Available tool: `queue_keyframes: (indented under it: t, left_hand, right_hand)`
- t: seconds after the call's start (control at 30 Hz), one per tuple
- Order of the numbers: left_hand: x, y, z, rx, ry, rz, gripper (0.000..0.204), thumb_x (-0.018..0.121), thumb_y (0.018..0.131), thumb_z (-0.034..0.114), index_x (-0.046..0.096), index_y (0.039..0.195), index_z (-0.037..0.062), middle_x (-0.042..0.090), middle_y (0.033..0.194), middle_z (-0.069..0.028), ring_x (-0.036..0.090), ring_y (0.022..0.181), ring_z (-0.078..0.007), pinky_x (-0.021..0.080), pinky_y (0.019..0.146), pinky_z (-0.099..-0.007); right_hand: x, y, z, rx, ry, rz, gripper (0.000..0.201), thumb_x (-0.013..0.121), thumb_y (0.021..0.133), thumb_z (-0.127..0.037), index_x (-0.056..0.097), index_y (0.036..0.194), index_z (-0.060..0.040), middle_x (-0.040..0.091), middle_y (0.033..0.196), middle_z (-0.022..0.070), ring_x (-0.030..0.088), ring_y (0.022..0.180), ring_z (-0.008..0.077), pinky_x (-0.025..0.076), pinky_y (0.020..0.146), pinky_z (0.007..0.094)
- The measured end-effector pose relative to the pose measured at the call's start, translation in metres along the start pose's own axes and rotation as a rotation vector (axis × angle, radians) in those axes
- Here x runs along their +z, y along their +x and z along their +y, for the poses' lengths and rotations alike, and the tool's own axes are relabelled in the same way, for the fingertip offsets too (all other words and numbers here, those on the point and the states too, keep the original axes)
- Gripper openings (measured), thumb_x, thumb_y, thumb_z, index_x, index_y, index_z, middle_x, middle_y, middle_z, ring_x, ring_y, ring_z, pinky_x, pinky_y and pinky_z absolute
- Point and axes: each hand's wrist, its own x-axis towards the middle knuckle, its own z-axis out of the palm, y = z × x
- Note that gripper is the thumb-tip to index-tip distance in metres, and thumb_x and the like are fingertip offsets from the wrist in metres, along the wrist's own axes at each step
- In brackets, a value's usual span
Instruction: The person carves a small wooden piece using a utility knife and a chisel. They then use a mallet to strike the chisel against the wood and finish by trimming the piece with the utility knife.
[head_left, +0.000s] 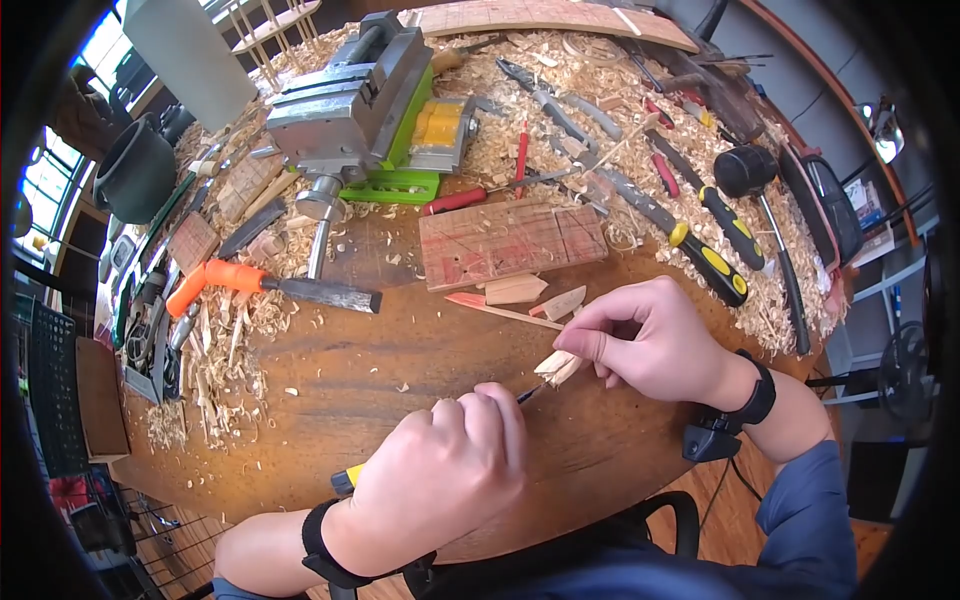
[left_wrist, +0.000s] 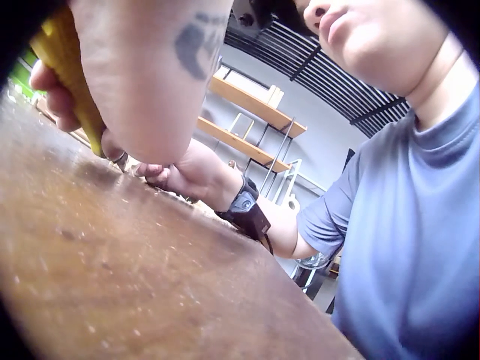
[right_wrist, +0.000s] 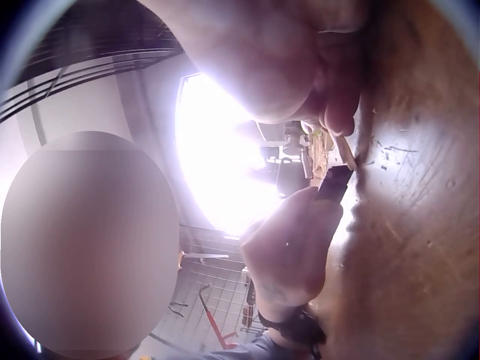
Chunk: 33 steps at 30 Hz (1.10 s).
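Note:
My left hand (head_left: 440, 465) grips a yellow utility knife (left_wrist: 69, 82), its fingers curled round the handle. Past the knuckles, the knife's dark blade (head_left: 530, 393) points at a small pale wood piece (head_left: 558, 368) with a split, carved end. My right hand (head_left: 650, 340) pinches that piece between thumb and fingers, low over the table. In the right wrist view the blade end (right_wrist: 336, 182) meets the tip of the wood close above the tabletop. Beyond the right hand lie a few small cut wood pieces (head_left: 515, 290) and a red-tipped wooden stick (head_left: 490, 307).
A reddish wood board (head_left: 510, 245) lies behind the hands. Further back stands a metal vise (head_left: 350, 110) on a green base. An orange-handled chisel (head_left: 320, 292) is at left; yellow-black handled tools (head_left: 712, 265) and a black mallet (head_left: 745, 172) lie among shavings at right.

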Motion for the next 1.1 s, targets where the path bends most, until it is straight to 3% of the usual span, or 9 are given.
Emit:
queue_keyframes:
  t: [0.07, 0.2, 0.27, 0.57, 0.63, 0.77, 0.87, 0.97, 1.1]
  left_hand:
    - [0.003, -0.001, -0.001, -0.016, -0.021, 0.003, 0.030, 0.066, 0.083, 0.007, 0.068, 0.105, -0.0122, 0.052, 0.075, -0.0031, 0.059, 0.061, -0.0133, 0.048, 0.049, -0.0270]
    - [0.012, -0.002, -0.005, -0.004, -0.057, 0.111, 0.026, 0.069, 0.078, 0.010, 0.069, 0.097, -0.0082, 0.051, 0.071, 0.0009, 0.057, 0.058, -0.0084, 0.045, 0.045, -0.0223]
    - [0.012, -0.003, -0.007, -0.009, -0.059, 0.112, 0.027, 0.068, 0.079, 0.010, 0.069, 0.098, -0.0077, 0.052, 0.072, 0.0007, 0.058, 0.059, -0.0087, 0.046, 0.046, -0.0224]
    - [0.000, -0.005, -0.015, -0.082, -0.173, 0.154, 0.026, 0.067, 0.080, 0.011, 0.069, 0.100, -0.0045, 0.054, 0.076, -0.0006, 0.060, 0.061, -0.0114, 0.049, 0.051, -0.0242]
    - [-0.002, -0.006, -0.018, -0.141, -0.251, 0.166, 0.029, 0.075, 0.083, 0.015, 0.071, 0.106, -0.0027, 0.057, 0.076, -0.0036, 0.062, 0.061, -0.0192, 0.050, 0.052, -0.0320]
    - [-0.002, -0.008, -0.030, -0.134, -0.202, 0.135, 0.035, 0.075, 0.077, 0.013, 0.073, 0.109, -0.0003, 0.059, 0.083, -0.0053, 0.064, 0.068, -0.0215, 0.052, 0.057, -0.0344]
    - [0.002, -0.012, -0.040, -0.215, -0.196, 0.125, 0.046, 0.074, 0.071, 0.007, 0.074, 0.116, 0.0020, 0.061, 0.095, -0.0085, 0.065, 0.083, -0.0260, 0.055, 0.070, -0.0382]
    - [0.000, -0.017, -0.050, -0.339, -0.215, -0.009, 0.056, 0.072, 0.071, -0.001, 0.073, 0.127, 0.0033, 0.061, 0.109, -0.0111, 0.063, 0.105, -0.0318, 0.053, 0.092, -0.0425]
    - [-0.012, -0.020, -0.059, -0.310, -0.215, -0.020, 0.054, 0.072, 0.072, -0.001, 0.074, 0.126, 0.0033, 0.063, 0.113, -0.0111, 0.063, 0.110, -0.0319, 0.053, 0.093, -0.0426]
  right_hand:
    - [0.000, 0.000, 0.000, 0.069, 0.183, 0.040, 0.020, 0.077, 0.103, -0.017, 0.081, 0.103, 0.0027, 0.076, 0.077, 0.0047, 0.067, 0.061, 0.0054, 0.052, 0.054, 0.0241]
    - [-0.014, -0.001, -0.003, -0.144, -0.090, 0.218, 0.016, 0.077, 0.102, -0.015, 0.081, 0.103, 0.0001, 0.077, 0.080, 0.0050, 0.068, 0.065, 0.0070, 0.051, 0.055, 0.0240]
    - [-0.007, 0.002, 0.012, -0.452, -0.218, 0.198, 0.011, 0.079, 0.100, -0.013, 0.082, 0.103, -0.0027, 0.077, 0.081, 0.0050, 0.068, 0.066, 0.0080, 0.050, 0.057, 0.0240]
    - [-0.006, 0.007, 0.022, -0.475, -0.265, 0.183, 0.010, 0.082, 0.097, -0.013, 0.083, 0.103, -0.0053, 0.079, 0.083, 0.0052, 0.065, 0.062, 0.0078, 0.049, 0.057, 0.0255]
    - [-0.006, 0.007, 0.022, -0.486, -0.264, 0.159, 0.010, 0.083, 0.096, -0.013, 0.083, 0.103, -0.0054, 0.078, 0.083, 0.0050, 0.065, 0.061, 0.0080, 0.049, 0.056, 0.0258]
    - [-0.007, 0.008, 0.023, -0.470, -0.270, 0.173, 0.010, 0.083, 0.095, -0.012, 0.083, 0.102, -0.0055, 0.077, 0.082, 0.0053, 0.065, 0.060, 0.0087, 0.049, 0.056, 0.0258]
    - [-0.007, 0.008, 0.023, -0.468, -0.296, 0.171, 0.010, 0.083, 0.095, -0.012, 0.083, 0.102, -0.0053, 0.077, 0.082, 0.0056, 0.066, 0.060, 0.0089, 0.049, 0.056, 0.0256]
    - [-0.008, 0.008, 0.023, -0.457, -0.287, 0.161, 0.010, 0.083, 0.095, -0.012, 0.083, 0.101, -0.0050, 0.077, 0.081, 0.0058, 0.066, 0.061, 0.0092, 0.050, 0.056, 0.0258]
    - [-0.006, 0.008, 0.022, -0.470, -0.288, 0.162, 0.009, 0.082, 0.095, -0.012, 0.083, 0.101, -0.0052, 0.078, 0.081, 0.0065, 0.068, 0.062, 0.0101, 0.051, 0.056, 0.0262]
